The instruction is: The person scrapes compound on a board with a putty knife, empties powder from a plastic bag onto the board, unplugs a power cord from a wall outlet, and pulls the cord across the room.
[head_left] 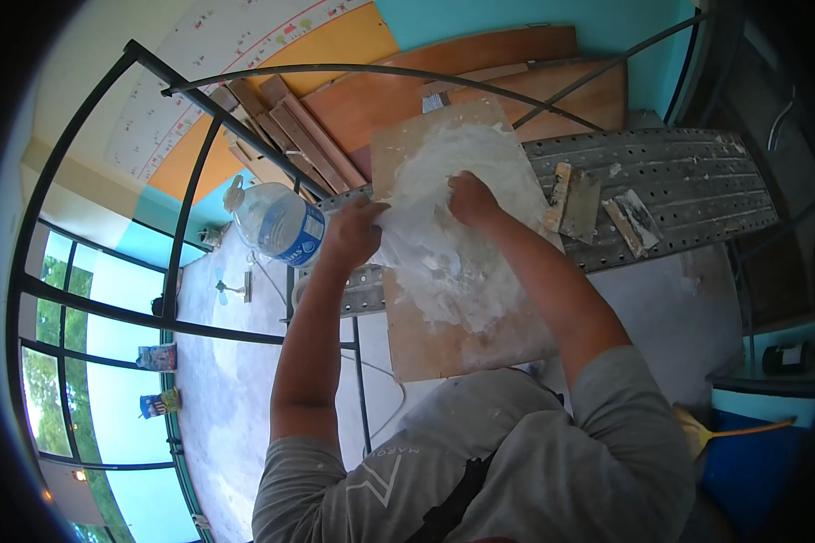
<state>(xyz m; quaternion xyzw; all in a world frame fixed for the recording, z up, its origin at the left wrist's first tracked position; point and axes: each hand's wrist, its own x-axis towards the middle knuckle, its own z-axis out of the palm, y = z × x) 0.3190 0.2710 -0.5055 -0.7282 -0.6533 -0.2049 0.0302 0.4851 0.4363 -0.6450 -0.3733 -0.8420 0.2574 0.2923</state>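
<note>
A wooden board (pixel 462 348), smeared with white paste or powder (pixel 453 290), lies across the perforated metal plank in front of me. Over the board's left edge, my left hand (pixel 353 233) is closed on a whitish, thin piece that looks like a plastic bag (pixel 400 237). My right hand (pixel 474 199) is above the board's upper middle with its fingers curled in; what they pinch, if anything, is hidden. Just left of my left hand stands a large clear water bottle (pixel 279 224) with a blue label.
Two plaster-crusted scrapers (pixel 578 206) (pixel 634 223) lie on the metal plank (pixel 697 181) to the right. Dark scaffold bars (pixel 213 330) frame the left and top. Wooden boards (pixel 299 136) lean at the back. A blue bin (pixel 752 462) is at lower right.
</note>
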